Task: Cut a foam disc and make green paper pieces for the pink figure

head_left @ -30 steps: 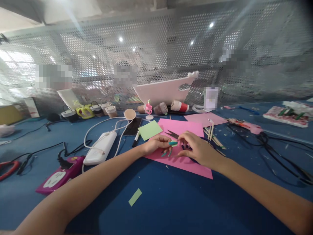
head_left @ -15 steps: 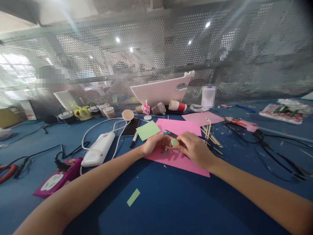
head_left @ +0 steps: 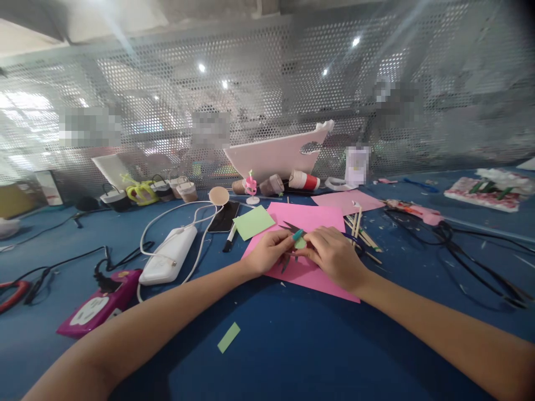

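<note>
Over a sheet of bright pink paper [head_left: 313,278], both my hands meet at a small light-green paper piece [head_left: 300,243]. My left hand [head_left: 270,252] pinches its left side, the teal-nailed thumb lying against it and the other fingers curled underneath. From the other side my right hand [head_left: 332,253] grips the same piece between thumb and fingers. Scissors [head_left: 289,226] lie behind the hands on the pink sheet, blades pointing left, partly covered by my right hand. A larger green paper [head_left: 254,222] rests just beyond my left hand.
A green strip [head_left: 229,337] lies nearer me. Left are a white power bank [head_left: 169,259] with cables, a phone [head_left: 224,217], a marker [head_left: 229,238] and a magenta power strip [head_left: 100,305]. Wooden sticks [head_left: 356,224] and a glue gun [head_left: 418,210] lie right; paper cups [head_left: 304,180] lie behind.
My left hand has turned, bringing its thumb onto the green piece from beside it. My right hand stays nearly in place, still pinching the paper.
</note>
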`<state>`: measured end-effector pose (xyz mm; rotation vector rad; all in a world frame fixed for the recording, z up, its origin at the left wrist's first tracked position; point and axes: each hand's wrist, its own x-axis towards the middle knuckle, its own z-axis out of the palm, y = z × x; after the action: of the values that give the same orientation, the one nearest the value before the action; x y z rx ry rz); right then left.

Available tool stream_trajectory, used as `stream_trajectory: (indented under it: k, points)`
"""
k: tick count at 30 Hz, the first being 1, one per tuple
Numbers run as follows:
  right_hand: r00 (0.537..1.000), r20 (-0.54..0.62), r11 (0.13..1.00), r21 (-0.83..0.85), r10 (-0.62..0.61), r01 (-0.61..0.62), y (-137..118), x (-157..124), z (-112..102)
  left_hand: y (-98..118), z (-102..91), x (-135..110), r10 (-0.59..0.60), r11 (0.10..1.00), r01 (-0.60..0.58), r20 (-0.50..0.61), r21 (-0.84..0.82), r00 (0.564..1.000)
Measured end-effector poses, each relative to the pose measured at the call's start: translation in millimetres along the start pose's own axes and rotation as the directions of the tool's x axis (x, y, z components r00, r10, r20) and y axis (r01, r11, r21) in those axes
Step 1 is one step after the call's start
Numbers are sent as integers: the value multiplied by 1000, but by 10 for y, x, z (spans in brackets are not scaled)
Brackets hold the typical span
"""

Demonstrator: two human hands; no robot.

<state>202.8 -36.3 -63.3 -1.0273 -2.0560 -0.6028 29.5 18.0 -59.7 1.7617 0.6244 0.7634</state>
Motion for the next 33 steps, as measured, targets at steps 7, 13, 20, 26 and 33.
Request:
stream_trajectory:
  k: [7, 13, 20, 26, 33]
  points:
    - [998, -50, 999, -17, -36, 35, 5, -10, 40, 20, 7, -3, 2, 1000, -3, 18, 21, 1000]
    - [996, -74, 999, -3, -42, 42, 1, -13, 52, 20, 11, -16, 8, 1000, -8, 28, 20, 1000]
    - [997, -73, 1000, 24, -17, 19, 9, -29, 67, 4, 24, -15, 10, 999, -9, 13, -42, 1000]
    - [996, -80, 999, 16, -32, 34, 1, -19, 64, 5, 11, -22, 34, 997, -33, 21, -70, 999]
    - [997, -74, 1000, 8, -28, 29, 1, -18, 48, -12, -29, 11, -9, 997, 12, 40, -79, 999]
